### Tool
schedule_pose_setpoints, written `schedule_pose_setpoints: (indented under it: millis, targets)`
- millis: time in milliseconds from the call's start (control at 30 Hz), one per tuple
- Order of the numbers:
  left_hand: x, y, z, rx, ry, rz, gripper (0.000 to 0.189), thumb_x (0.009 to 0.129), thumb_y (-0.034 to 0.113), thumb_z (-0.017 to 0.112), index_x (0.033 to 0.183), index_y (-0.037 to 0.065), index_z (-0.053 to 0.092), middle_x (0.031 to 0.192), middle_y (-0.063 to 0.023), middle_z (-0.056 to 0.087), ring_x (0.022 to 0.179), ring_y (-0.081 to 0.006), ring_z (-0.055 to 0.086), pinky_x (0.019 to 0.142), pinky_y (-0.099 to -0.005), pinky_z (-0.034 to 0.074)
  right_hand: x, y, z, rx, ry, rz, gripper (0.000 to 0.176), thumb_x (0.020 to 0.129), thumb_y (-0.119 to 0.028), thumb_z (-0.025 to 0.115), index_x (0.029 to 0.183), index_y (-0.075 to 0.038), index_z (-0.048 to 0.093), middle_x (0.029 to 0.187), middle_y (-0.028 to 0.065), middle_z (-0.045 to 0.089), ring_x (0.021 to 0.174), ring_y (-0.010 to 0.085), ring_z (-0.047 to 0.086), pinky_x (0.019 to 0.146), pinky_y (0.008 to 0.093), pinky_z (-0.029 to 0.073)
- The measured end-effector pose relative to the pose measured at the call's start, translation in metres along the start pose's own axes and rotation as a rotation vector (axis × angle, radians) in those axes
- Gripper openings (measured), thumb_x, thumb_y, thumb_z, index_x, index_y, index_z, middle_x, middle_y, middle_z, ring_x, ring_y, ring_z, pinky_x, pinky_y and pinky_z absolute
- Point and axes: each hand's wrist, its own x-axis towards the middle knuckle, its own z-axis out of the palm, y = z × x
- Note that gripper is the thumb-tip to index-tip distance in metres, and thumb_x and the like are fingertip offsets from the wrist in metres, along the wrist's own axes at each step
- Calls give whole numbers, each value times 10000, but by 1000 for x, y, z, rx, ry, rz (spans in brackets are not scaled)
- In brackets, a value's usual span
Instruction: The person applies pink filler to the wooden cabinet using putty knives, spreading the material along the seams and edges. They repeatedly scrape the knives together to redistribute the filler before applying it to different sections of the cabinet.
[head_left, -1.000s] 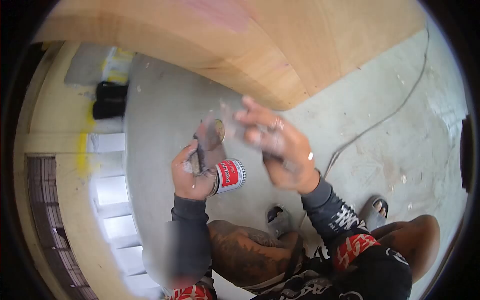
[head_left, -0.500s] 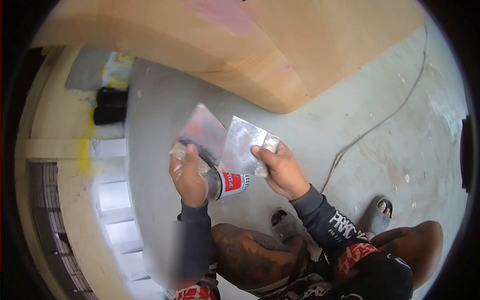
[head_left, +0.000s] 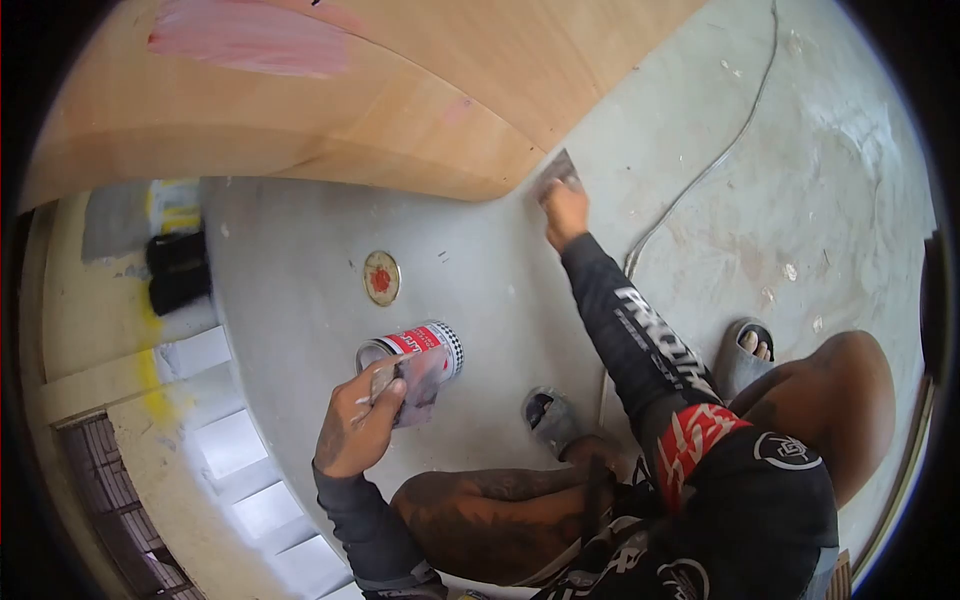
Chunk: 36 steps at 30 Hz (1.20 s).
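My right hand [head_left: 565,210] is stretched forward and grips a metal putty knife [head_left: 556,171], its blade pressed against the lower edge of the curved plywood panel [head_left: 420,100]. My left hand [head_left: 352,425] stays low and holds a second flat metal scraper [head_left: 418,385] smeared with grey filler. That scraper hovers just in front of a red-and-white can [head_left: 420,347] lying on the concrete floor. The can's round lid [head_left: 381,277] lies flat on the floor beyond it.
A pink patch [head_left: 245,40] marks the plywood at top left. A thin cable [head_left: 700,175] runs across the concrete on the right. Black objects [head_left: 178,270] sit at the left. My knees and sandalled feet [head_left: 745,350] are below. White steps [head_left: 240,450] lie at lower left.
My right hand has left the other scraper and reached forward to the plywood's edge with its putty knife. My left hand dropped lower beside the can. The view tilted upward.
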Motion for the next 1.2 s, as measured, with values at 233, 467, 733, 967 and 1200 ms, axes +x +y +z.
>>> schedule_pose_setpoints:
  millis: [233, 467, 733, 967, 1200]
  targets:
    - [-22, 11, -5, -140, 92, -42, 512, 927, 377, 603, 1207, -51, 593, 1060, -109, 668, 961, -181, 610, 889, -318, 477, -81, 35, 107, -538, 7, -541, 473, 824, -25, 526, 1290, 52, 497, 1098, 176, 638, 1060, 310, 603, 925, 369, 465]
    - [-22, 10, -1, -221, 226, 33, 570, 910, 429, 635, 1212, -52, 586, 1080, -125, 655, 1010, -197, 592, 932, -336, 450, -37, 5, 33, 205, 135, -41, 321, 801, 42, 461, 1102, -21, 554, 990, 76, 624, 851, 190, 615, 673, 343, 499]
    - [-22, 6, 0, -194, 307, 231, 451, 956, 310, 603, 1217, -58, 589, 1066, -128, 665, 987, -184, 600, 910, -320, 463, -53, -20, 76, -315, -73, -398, 553, 837, -6, 461, 1389, 21, 443, 1227, 153, 608, 1111, 218, 583, 934, 320, 456]
    - [-13, 4, 5, -268, 388, 188, 438, 960, 280, 595, 1231, -63, 572, 1036, -115, 656, 958, -165, 599, 885, -304, 472, -33, -16, 71, 32, -14, -163, 542, 814, 32, 436, 1354, 50, 473, 1106, 134, 655, 907, 201, 606, 814, 316, 482]
    - [6, -6, -1, -433, 478, 195, 398, 964, 219, 584, 1249, -58, 547, 1147, -117, 627, 1060, -190, 576, 980, -320, 420, -115, -14, 83, -488, -117, -511, 587, 833, 50, 408, 1419, 60, 365, 1335, 319, 492, 1268, 400, 486, 1056, 398, 391]
